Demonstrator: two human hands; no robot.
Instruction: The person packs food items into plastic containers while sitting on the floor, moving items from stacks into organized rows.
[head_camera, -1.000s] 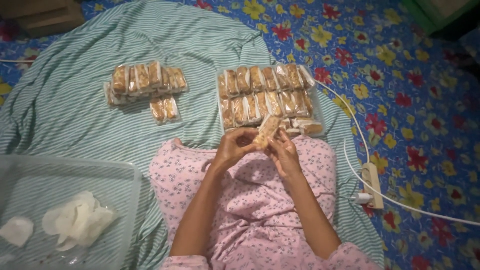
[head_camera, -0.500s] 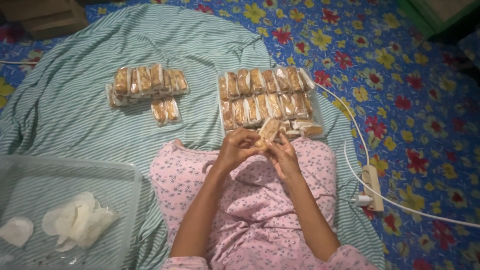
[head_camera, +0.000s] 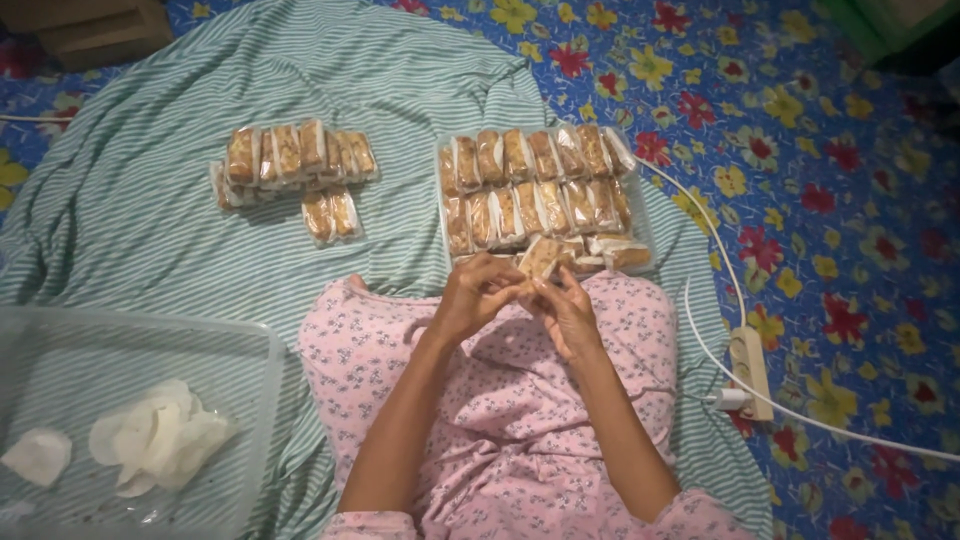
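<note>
My left hand (head_camera: 472, 295) and my right hand (head_camera: 567, 308) meet over my lap and together pinch one brown snack bar in clear wrap (head_camera: 538, 258). Just beyond the hands a tray (head_camera: 441, 205) holds several rows of wrapped snack bars (head_camera: 530, 185). Farther left, a smaller group of wrapped bars (head_camera: 290, 175) lies on the green-and-white striped cloth (head_camera: 150, 200). My lap is covered by pink flowered fabric (head_camera: 510, 400).
A clear plastic tub (head_camera: 150, 340) at lower left holds several thin white wafers (head_camera: 160, 440). A white cable (head_camera: 720, 340) and a power strip (head_camera: 748, 370) lie on the blue flowered floor cover (head_camera: 820, 200) to the right. A brown box (head_camera: 90, 25) sits at top left.
The bar in my hands has sunk slightly and my fingers have closed in around its lower end. The view has shifted a little; the piles have not moved.
</note>
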